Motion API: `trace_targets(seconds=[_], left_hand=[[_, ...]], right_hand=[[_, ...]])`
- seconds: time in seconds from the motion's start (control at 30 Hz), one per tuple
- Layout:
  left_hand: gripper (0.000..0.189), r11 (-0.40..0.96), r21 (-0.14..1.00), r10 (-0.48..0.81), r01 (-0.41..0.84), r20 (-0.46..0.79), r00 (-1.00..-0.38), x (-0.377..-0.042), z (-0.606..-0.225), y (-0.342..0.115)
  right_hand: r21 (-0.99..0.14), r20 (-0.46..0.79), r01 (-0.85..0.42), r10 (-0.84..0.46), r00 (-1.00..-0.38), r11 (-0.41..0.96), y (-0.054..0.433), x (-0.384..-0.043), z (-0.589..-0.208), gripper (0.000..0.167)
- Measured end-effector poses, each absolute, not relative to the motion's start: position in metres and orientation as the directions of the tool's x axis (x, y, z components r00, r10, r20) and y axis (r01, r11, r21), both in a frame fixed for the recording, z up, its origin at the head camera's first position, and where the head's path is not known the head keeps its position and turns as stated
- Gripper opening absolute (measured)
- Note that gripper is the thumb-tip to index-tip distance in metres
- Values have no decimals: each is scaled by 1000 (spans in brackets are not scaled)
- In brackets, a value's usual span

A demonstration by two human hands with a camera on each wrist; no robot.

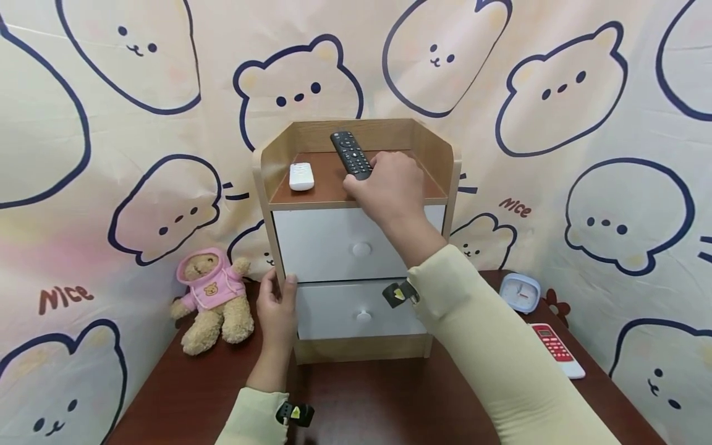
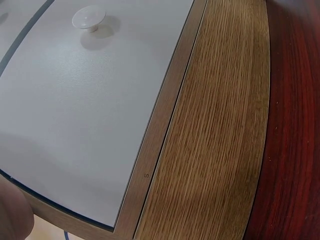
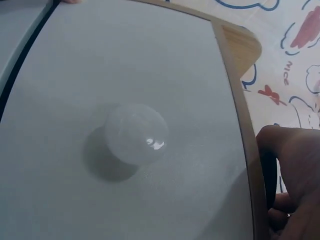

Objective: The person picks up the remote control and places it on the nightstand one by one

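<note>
The right arm reaches up and forward, its pale sleeve (image 1: 489, 334) crossing in front of the cabinet (image 1: 311, 349), with the wrist bent over the top shelf (image 1: 334, 193). The right hand (image 1: 395, 188) is palm-down, its fingers curled and closed with the thumb round the near end of a black remote (image 1: 351, 154), whose far end slants up and leftward beyond them. Whether the remote touches the shelf I cannot tell. Left of these fingers, a small white remote (image 1: 301, 177) rests on the shelf; below them are the white upper drawer (image 1: 317, 241) and lower drawer (image 1: 328, 309), both pushed in.

The left forearm rises steeply from the counter's near side. The left hand (image 1: 276, 324) holds nothing in its grasp: the thumb lies at the cabinet's front left edge and the loosely extended fingers rest along its side. Just left of those fingers sits a teddy bear (image 1: 217, 303) in a pink hoodie, on the dark red-brown counter (image 1: 367, 402).

The backdrop (image 1: 589, 105) reads "Nice", in brownish red, both far left of the left fingers and well right of the right fingers. Each cuff carries a black device with a yellow label, its print too small to read, as are the black remote's key markings.
</note>
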State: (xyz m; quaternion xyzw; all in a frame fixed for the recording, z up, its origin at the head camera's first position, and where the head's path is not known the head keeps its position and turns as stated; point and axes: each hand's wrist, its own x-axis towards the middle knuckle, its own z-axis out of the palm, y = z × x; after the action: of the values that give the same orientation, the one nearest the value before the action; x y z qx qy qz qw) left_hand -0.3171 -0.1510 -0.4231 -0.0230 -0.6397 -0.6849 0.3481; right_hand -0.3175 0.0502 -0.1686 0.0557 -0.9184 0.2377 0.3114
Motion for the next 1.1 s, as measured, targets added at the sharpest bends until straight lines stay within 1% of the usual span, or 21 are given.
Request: trace_targets(seconds=[0.17, 0.43, 0.67, 0.87, 1.1], left_hand=[[38, 58, 856, -448, 513, 482, -753, -317, -423, -150], [39, 48, 867, -453, 496, 461, -763, -316, -423, -149], [39, 37, 865, -453, 501, 461, -763, -315, -422, -148], [38, 39, 868, -465, 495, 454, -760, -315, -422, -148], [40, 47, 880, -451, 472, 440, -776, -313, -422, -149]], right_hand=[[-369, 550, -192, 47, -834, 909, 42, -324, -162, 43], [-329, 482, -138, 41, -875, 934, 31, -333, -160, 52], [-338, 459, -126, 46, -887, 933, 26, -336, -160, 52], [-310, 455, -118, 38, -890, 944, 25, -335, -160, 55], [-294, 446, -113, 32, -895, 949, 25, -334, -161, 53]])
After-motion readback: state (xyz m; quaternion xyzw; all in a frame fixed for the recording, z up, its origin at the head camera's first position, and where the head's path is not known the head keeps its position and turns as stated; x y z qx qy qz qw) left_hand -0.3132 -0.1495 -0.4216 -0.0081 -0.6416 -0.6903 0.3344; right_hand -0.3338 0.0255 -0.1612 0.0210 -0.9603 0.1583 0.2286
